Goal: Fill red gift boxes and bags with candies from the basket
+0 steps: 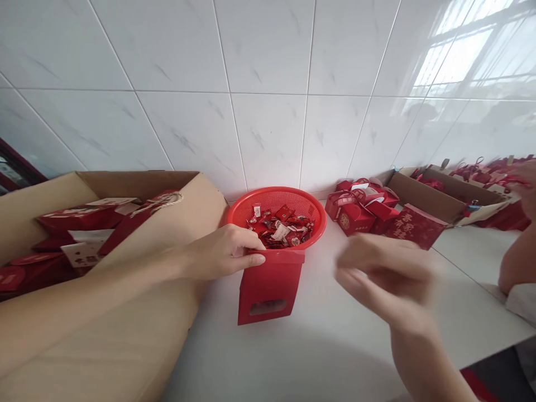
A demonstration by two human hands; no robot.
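My left hand (228,254) pinches the top flap of a red paper gift box (270,287) between thumb and fingers. The box stands upright, its front showing a small clear window near the bottom. Directly behind it sits a red plastic basket (320,220) with wrapped candies (282,226) in it. To the right of the box, my right hand (385,273) is raised over the table, blurred by motion. Its fingers are curled in against the thumb; whatever may be between them does not show.
On my left a large cardboard box (209,204) contains red gift boxes (90,215). More small red boxes (355,218) are piled at the right, beside another open carton (431,195). Another person's arm (517,251) reaches in at the right edge. A tiled wall (268,128) closes off the back.
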